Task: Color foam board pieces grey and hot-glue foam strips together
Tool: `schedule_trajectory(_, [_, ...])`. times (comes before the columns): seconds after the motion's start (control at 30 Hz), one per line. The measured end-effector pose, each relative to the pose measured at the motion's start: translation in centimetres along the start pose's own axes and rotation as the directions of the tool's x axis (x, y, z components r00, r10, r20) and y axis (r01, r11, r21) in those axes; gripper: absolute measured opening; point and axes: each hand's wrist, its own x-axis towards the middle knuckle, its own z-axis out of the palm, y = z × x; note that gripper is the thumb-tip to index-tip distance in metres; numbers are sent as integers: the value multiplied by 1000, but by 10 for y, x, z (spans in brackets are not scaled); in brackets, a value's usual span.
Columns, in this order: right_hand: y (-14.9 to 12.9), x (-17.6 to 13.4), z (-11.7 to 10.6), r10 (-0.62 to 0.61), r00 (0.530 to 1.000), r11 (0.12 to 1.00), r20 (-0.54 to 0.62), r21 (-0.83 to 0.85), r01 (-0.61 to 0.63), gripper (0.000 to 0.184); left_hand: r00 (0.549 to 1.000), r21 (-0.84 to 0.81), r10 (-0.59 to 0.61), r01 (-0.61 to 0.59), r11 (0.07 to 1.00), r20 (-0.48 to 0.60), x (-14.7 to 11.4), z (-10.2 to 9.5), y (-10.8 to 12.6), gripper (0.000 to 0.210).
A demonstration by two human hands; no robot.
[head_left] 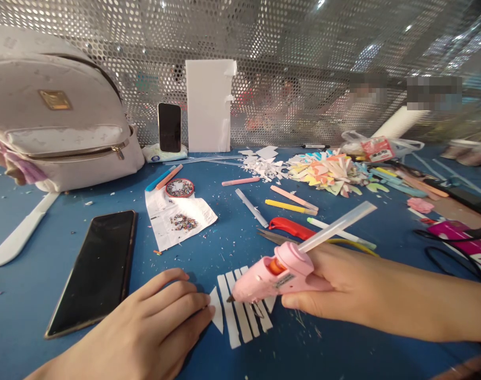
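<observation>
In my right hand [323, 279] is a pink hot glue gun [260, 279], its fingers wrapped round the handle. A clear glue stick [339, 227] juts from the back of the gun. The dark nozzle points left and down, just over several white strips [229, 311] laid side by side on the table; I cannot tell whether it touches them. My left hand [164, 316] rests open and palm down, fingers stretched out. Its fingertips touch or lie right beside a pointed white piece [216, 311] at the left end of the row. The left thumb is hidden.
A black phone [93, 269] lies left of my left hand. Red-handled scissors [290, 228], markers [290, 206] and coloured paper scraps [327, 171] lie beyond the gun. Glitter sits on a white paper [161, 227]. A backpack [66, 126] stands back left; cables [454, 258] lie right.
</observation>
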Motion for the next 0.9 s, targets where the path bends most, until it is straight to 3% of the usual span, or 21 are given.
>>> schedule_trajectory(0.23, [-2, 0, 0, -6, 1000, 997, 21, 72, 4, 41, 1000, 14, 7, -7, 1000, 10, -3, -1, -1, 38])
schedule_trajectory(0.67, [-4, -1, 0, 22, 1000, 998, 19, 50, -23, 42, 1000, -4, 3, -4, 1000, -1, -1, -1, 0, 39])
schedule_trajectory(0.9, [-2, 0, 1, -28, 999, 999, 18, 47, 27, 39, 1000, 9, 4, -4, 1000, -9, -1, -1, -1, 34])
